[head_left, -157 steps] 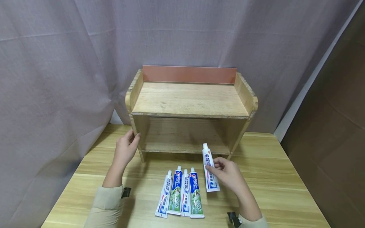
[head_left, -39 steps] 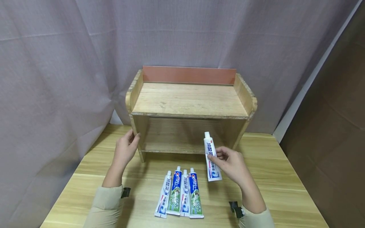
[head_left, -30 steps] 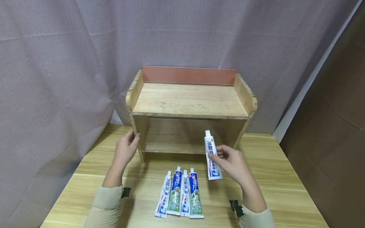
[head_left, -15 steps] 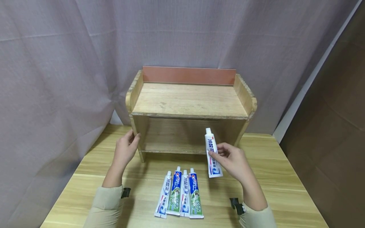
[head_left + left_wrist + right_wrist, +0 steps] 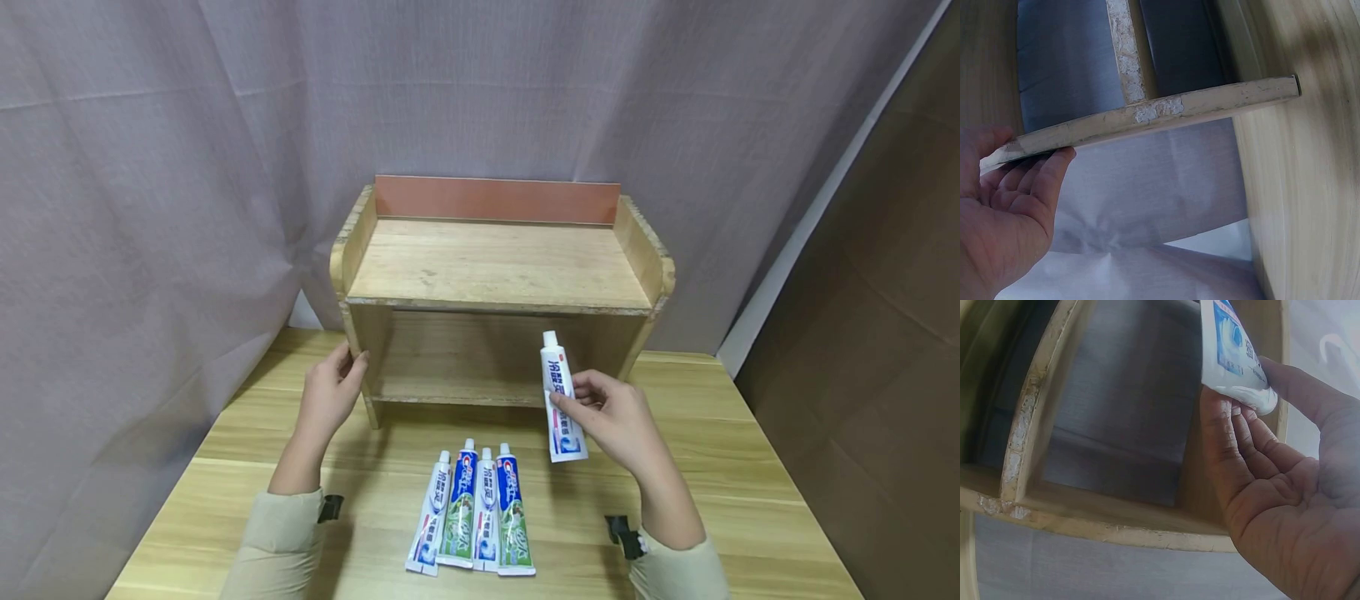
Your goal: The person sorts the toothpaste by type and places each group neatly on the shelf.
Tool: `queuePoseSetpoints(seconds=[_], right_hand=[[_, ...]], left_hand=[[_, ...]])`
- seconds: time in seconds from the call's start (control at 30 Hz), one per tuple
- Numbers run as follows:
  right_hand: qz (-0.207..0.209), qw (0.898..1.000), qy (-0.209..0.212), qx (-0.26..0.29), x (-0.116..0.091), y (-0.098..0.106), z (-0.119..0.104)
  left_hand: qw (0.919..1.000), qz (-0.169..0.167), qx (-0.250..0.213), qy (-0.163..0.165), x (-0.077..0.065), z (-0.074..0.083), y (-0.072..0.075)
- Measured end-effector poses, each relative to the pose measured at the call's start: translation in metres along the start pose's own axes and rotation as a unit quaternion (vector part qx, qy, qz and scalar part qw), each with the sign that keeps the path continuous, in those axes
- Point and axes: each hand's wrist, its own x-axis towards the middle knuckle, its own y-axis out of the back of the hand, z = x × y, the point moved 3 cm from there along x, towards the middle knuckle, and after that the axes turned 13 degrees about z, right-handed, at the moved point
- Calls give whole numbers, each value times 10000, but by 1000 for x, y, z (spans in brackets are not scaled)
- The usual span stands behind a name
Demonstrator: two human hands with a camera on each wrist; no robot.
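My right hand [image 5: 617,418] pinches a white toothpaste tube [image 5: 558,392] between thumb and fingers, cap upward, in front of the shelf's lower right opening. In the right wrist view the tube [image 5: 1230,350] shows its flat end, with the right hand [image 5: 1285,481] curled under it. At the left, my left hand [image 5: 330,392] grips the side panel of the wooden shelf [image 5: 495,262]. The left wrist view has the left hand [image 5: 1016,206] with its thumb and fingers on either side of the panel edge [image 5: 1197,103].
Several toothpaste tubes lie side by side on the wooden table [image 5: 750,500]: a white tube [image 5: 431,517] at the left, then a blue-green tube [image 5: 459,512], another white tube [image 5: 487,517] and another blue-green tube [image 5: 513,517]. A grey curtain [image 5: 480,92] hangs behind the shelf.
My right hand has raised the white toothpaste tube slowly upward and slightly right, toward the shelf. The left hand keeps its grip on the side panel, and the tubes on the table lie unchanged.
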Motion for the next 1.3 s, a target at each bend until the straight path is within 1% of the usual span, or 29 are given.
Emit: queuePoseSetpoints(seconds=[0.47, 0.8, 1.3], right_hand=[[28, 10000, 61, 30, 4, 4, -4], [42, 10000, 34, -81, 8, 8, -9], [122, 9996, 204, -180, 14, 12, -16]], left_hand=[[9999, 22, -62, -85, -1, -1, 0], [9999, 14, -56, -124, -1, -1, 0], [10000, 21, -31, -68, 0, -1, 0]])
